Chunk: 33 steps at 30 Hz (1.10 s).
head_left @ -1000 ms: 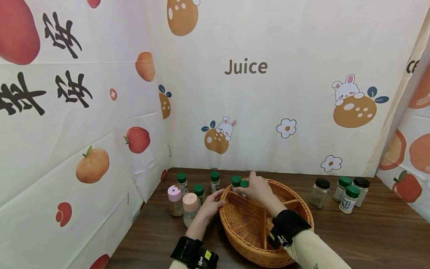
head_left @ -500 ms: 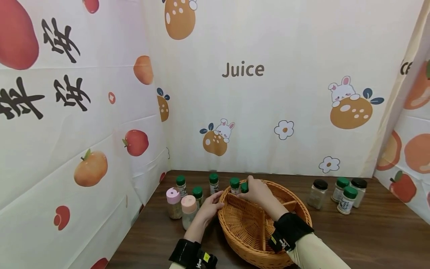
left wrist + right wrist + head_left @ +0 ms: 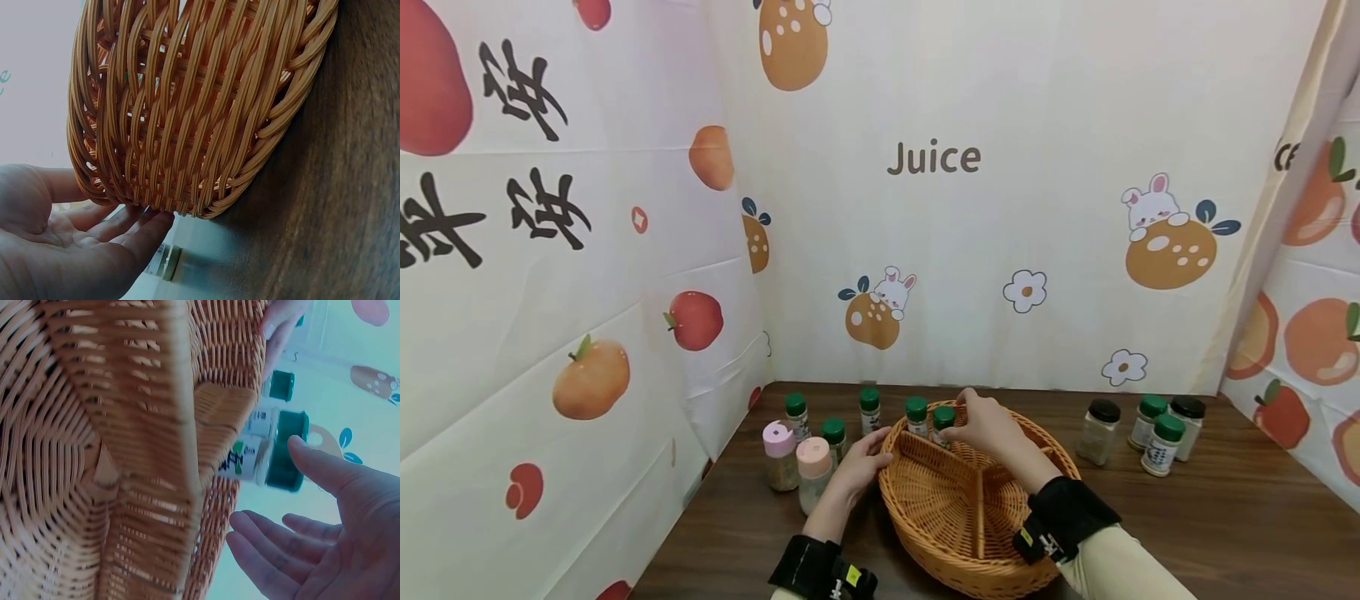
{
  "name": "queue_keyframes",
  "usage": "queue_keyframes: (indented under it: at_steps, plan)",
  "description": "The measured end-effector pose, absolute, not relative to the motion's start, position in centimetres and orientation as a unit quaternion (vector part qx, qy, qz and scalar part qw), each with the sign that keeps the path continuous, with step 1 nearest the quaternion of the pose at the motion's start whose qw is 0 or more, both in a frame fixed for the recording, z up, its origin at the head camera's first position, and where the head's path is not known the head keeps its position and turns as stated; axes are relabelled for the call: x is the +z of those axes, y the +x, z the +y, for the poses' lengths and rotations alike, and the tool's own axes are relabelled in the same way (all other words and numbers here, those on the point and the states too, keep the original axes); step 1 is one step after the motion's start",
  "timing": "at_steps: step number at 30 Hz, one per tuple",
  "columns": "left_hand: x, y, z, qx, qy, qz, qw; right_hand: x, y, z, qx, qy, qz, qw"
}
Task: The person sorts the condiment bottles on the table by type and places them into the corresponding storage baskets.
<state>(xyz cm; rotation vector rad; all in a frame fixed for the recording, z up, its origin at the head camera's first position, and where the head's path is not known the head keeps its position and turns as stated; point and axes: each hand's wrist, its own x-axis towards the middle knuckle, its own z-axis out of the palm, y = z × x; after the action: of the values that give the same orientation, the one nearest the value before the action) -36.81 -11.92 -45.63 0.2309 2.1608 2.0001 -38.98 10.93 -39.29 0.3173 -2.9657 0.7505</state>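
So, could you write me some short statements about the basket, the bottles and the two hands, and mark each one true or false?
1. The round woven wicker basket has dividers inside. True.
2. The left hand holds a pink-capped bottle. False: its straight fingers touch the basket's outer wall, as the left wrist view shows, and the two pink-capped bottles stand apart on the dark wooden table.
3. The right hand is at a green-capped bottle at the basket's far side. True.
4. The group of bottles to the right of the basket all have pink caps. False: two caps are black, two green.
5. The basket is full of fruit. False: no fruit is in it.
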Motion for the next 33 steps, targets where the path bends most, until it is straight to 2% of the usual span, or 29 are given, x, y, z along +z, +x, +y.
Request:
queue_keyframes:
  at_steps: [12,33]
  plan:
    - [-46.0,-37.1,-12.0,0.669,0.079,0.733,0.090,-37.9,-38.9,14.7,0.253,0.107,-0.961,0.041]
    - [-45.9,-36.9,-11.9,0.668,0.073,0.735,0.092,-36.6,-38.5,22.9,0.210,0.043,-0.969,0.127]
